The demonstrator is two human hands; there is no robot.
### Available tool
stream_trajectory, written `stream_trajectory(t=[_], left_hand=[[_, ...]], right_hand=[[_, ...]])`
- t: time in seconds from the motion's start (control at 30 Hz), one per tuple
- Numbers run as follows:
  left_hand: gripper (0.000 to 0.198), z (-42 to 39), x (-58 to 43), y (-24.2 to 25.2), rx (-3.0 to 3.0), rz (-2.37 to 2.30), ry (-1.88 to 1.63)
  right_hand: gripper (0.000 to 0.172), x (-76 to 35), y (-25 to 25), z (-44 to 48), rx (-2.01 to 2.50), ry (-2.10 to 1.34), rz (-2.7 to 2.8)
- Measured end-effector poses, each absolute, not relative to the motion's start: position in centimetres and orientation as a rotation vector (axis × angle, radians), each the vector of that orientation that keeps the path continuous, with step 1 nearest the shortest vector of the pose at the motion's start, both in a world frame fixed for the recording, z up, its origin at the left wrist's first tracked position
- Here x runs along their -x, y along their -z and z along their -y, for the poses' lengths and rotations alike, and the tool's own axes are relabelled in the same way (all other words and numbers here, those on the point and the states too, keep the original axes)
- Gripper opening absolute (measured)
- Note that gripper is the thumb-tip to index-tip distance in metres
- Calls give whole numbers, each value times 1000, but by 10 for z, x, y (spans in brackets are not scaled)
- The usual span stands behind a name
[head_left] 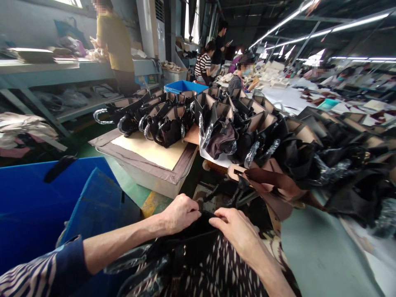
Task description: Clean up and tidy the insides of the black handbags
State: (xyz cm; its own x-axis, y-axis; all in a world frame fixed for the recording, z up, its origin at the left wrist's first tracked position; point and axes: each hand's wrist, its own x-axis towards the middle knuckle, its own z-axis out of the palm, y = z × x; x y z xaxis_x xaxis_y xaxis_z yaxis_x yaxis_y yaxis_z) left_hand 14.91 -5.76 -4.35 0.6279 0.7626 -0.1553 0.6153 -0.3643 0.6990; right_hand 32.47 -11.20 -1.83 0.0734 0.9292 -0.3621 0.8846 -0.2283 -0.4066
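A black handbag lies on my lap, its plastic-wrapped handles hanging toward me on the left. My left hand is closed in a pinch at the far upper edge of the bag. On the other side, my right hand grips the same edge, thumb toward the middle and fingers partly hidden. The bag's dark opening shows between the two hands. Just beyond my right hand, a brown fabric piece hangs from the table edge.
Rows of black handbags crowd the table ahead and right. More bags stand on a board-topped bin. Blue plastic bins sit at my left. Several people work farther back, one in a yellow shirt at a bench.
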Motion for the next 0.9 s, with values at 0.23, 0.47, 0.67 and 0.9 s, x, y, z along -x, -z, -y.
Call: stream_trajectory(t=[0.23, 0.47, 0.67, 0.9], left_hand=[[26, 64, -150, 46, -2066, -1114, -250], [20, 63, -161, 46, -2012, -1074, -235], [25, 71, -140, 30, -2163, -1069, -71], [25, 86, -97, 33, -2234, -1226, -44]], right_hand=[[20, -318, 24, 106, 2149, -508, 2370], [14, -322, 23, 109, 2208, -425, 2384], [21, -320, 27, 104, 1895, -697, 2420], [24, -328, 36, 110, 2010, -649, 2330]])
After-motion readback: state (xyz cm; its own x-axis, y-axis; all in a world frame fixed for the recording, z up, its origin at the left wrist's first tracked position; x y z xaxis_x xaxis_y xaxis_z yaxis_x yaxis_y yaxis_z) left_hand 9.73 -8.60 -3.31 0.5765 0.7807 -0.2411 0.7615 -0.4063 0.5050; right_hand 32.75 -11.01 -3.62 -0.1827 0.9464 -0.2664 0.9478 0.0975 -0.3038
